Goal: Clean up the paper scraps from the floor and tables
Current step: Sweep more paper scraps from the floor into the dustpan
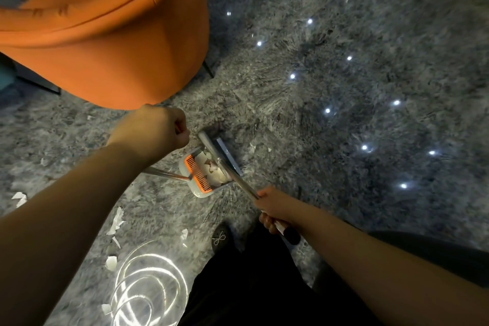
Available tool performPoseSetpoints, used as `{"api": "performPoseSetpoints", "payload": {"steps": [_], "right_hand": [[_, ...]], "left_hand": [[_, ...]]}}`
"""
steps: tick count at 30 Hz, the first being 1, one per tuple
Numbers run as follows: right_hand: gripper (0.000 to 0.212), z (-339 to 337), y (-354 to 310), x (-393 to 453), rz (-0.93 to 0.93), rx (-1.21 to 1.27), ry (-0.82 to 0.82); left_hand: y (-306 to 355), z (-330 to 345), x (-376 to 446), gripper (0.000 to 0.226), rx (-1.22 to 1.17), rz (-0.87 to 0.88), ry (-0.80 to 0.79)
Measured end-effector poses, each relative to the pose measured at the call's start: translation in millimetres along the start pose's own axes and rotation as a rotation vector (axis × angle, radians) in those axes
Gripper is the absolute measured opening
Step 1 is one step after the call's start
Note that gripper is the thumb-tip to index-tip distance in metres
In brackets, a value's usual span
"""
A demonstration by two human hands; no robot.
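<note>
A white dustpan (201, 192) with an orange comb edge stands on the floor at centre, with white paper scraps (211, 169) inside it. The broom head (225, 152) lies against its far side. My right hand (274, 210) grips the broom's metal handle (239, 180) near its black end. My left hand (161, 127) is curled into a fist above the pan; the dustpan's chrome handle (169, 175) runs under my wrist toward it. More scraps lie on the floor at lower left (116, 221), (19, 197), (111, 262), and small ones (252, 145) just right of the broom.
An orange upholstered chair (105, 34) on thin black legs stands close behind the dustpan at upper left. The glossy grey marbled floor (344, 193) shows bright light reflections. My shoe (220, 238) and black trousers are at the bottom centre.
</note>
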State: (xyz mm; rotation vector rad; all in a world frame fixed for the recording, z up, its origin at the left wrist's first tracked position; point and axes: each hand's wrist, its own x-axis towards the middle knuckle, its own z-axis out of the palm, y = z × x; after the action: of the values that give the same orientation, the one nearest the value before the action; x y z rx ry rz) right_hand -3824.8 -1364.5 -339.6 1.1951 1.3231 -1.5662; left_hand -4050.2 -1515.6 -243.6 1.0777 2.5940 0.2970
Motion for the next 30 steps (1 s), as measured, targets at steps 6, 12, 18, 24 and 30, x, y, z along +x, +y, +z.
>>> {"api": "performPoseSetpoints", "payload": {"steps": [6,12,18,24,30], "right_hand": [[0.019,0,6,-31,-0.016,0.089,0.023],[0.021,-20,14,-40,-0.022,0.111,0.153],[0.026,-57,18,-22,-0.051,-0.071,0.323],[0.02,-67,13,0,0.078,-0.035,0.317],[0.014,-28,-2,7,0.063,-0.129,0.152]], "left_hand": [[-2,-1,-3,0.019,-0.014,-0.004,-0.007],[-1,-4,-6,0.018,-0.021,0.013,0.008],[-1,-3,-6,0.019,-0.02,-0.008,-0.016],[-13,-4,-14,0.019,-0.017,-0.069,-0.025],[-28,-4,-35,0.017,0.046,-0.086,-0.01]]}}
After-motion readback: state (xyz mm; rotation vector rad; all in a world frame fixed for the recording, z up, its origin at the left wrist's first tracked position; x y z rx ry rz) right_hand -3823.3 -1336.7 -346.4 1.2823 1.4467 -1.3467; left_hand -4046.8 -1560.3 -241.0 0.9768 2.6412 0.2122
